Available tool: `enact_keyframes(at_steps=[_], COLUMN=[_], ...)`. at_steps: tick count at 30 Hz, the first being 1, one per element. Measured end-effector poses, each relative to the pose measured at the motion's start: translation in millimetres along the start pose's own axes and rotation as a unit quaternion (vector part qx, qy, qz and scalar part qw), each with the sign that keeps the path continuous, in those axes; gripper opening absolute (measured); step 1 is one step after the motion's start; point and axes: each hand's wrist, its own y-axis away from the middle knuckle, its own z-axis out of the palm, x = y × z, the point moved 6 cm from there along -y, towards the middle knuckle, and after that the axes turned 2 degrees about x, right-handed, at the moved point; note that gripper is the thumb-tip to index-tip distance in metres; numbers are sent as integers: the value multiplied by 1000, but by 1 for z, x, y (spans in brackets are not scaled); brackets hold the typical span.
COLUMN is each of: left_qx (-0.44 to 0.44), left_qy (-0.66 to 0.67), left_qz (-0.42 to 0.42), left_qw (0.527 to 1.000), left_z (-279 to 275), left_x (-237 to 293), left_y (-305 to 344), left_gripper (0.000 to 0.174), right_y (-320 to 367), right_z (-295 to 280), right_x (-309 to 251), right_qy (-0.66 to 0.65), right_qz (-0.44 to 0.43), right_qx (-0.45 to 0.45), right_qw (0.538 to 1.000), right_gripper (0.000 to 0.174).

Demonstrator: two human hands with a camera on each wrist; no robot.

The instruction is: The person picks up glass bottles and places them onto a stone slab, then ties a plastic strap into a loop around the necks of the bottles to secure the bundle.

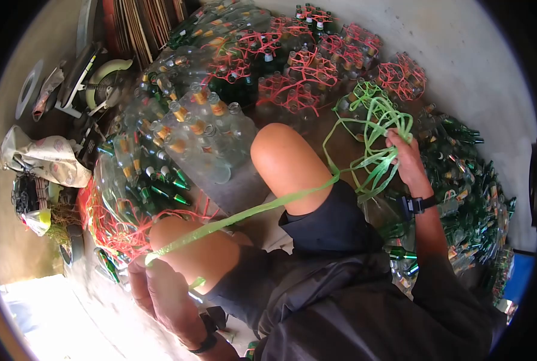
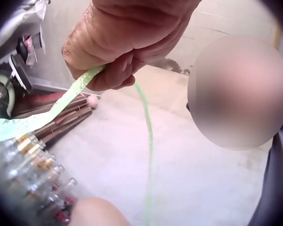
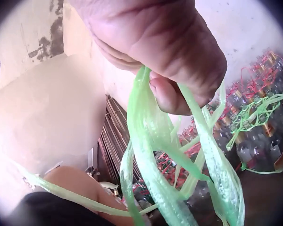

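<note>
A green plastic strap runs across the lap between both hands. My left hand pinches one end of it near the left knee; in the left wrist view a short tail hangs below the fingers. My right hand, raised at the right, grips a loose tangle of the same strap, its loops dangling beneath the fist. In front of the knees stands a block of clear bottles with orange neck labels. Behind the tangle, bottles tied with green strap show in the right wrist view.
Bundles of bottles tied with red strap line the back wall. Loose green bottles are heaped at the right. At the left lie a pile of red strap, a pale sack and a fan.
</note>
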Motion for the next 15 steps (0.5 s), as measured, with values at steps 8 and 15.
enact_keyframes(at_steps=[8, 15], left_qx=[-92, -224], left_qy=[131, 95], left_qz=[-84, -113], left_qw=[984, 963], left_z=[71, 117], left_x=[6, 0], left_y=[6, 20], left_gripper=[18, 14], right_y=[-16, -8], right_z=[13, 18], right_x=[53, 100], right_qy=[141, 213], right_qz=[15, 18], right_qx=[-1, -43], right_qw=[990, 976], right_gripper=[23, 21])
